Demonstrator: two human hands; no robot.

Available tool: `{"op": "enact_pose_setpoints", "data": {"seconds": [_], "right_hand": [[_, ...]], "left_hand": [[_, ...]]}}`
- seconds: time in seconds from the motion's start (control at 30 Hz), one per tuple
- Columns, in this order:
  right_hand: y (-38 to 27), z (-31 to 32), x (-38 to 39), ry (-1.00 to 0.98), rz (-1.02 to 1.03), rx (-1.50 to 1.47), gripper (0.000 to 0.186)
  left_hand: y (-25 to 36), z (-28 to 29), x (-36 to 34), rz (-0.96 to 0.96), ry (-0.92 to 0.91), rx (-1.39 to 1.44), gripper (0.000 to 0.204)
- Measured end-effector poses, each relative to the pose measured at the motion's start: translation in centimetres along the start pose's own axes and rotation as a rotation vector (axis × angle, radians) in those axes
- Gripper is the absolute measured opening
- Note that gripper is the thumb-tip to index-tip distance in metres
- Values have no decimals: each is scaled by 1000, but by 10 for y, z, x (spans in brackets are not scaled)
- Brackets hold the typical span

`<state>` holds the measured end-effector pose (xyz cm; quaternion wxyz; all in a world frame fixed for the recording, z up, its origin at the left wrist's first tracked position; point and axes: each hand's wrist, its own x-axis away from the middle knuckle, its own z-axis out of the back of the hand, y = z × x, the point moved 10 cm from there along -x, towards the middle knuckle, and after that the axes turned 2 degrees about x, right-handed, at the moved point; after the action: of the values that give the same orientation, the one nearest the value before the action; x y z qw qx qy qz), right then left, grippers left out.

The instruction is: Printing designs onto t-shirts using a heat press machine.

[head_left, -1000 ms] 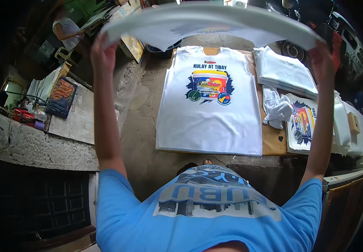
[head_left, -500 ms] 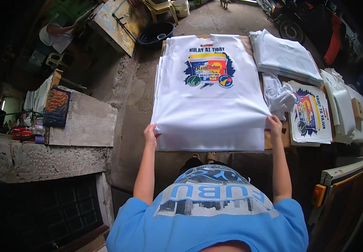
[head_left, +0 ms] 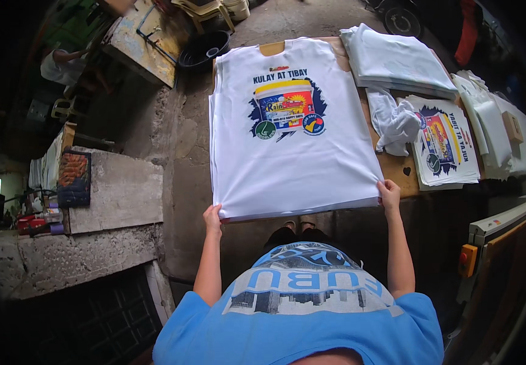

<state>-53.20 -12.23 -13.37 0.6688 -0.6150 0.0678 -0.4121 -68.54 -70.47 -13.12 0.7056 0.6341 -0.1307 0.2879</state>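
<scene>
A white t-shirt (head_left: 299, 152) with a colourful bucket print on its chest lies flat on top of a stack of like shirts on a brown table (head_left: 397, 173). My left hand (head_left: 212, 217) pinches the shirt's hem at the near left corner. My right hand (head_left: 389, 193) holds the hem at the near right corner. Both arms reach forward from my blue shirt at the bottom of the view.
Right of the stack lie a crumpled white cloth (head_left: 397, 121), a pile of folded white shirts (head_left: 397, 61) and a pile of printed sheets (head_left: 442, 149). A machine with a red button (head_left: 467, 258) stands at right. A concrete ledge (head_left: 117, 194) is at left; a person (head_left: 62, 64) sits far left.
A second ago I held the shirt spread high overhead. I brought it down onto the stack, and my hands now hold its hem at the near edge.
</scene>
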Motion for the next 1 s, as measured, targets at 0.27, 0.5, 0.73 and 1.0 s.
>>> {"op": "enact_pose_setpoints", "data": {"seconds": [0.27, 0.5, 0.73, 1.0], "right_hand": [[16, 7, 4, 167, 95, 182, 15], [-3, 27, 64, 533, 259, 536, 19], [124, 23, 221, 433, 14, 580, 14], [307, 14, 484, 147, -463, 695, 20]], "left_hand": [[-24, 18, -17, -83, -76, -71, 19], [-30, 12, -27, -175, -202, -163, 18], [-22, 2, -42, -192, -422, -193, 21], [-41, -20, -40, -1, -529, -259, 28]]}}
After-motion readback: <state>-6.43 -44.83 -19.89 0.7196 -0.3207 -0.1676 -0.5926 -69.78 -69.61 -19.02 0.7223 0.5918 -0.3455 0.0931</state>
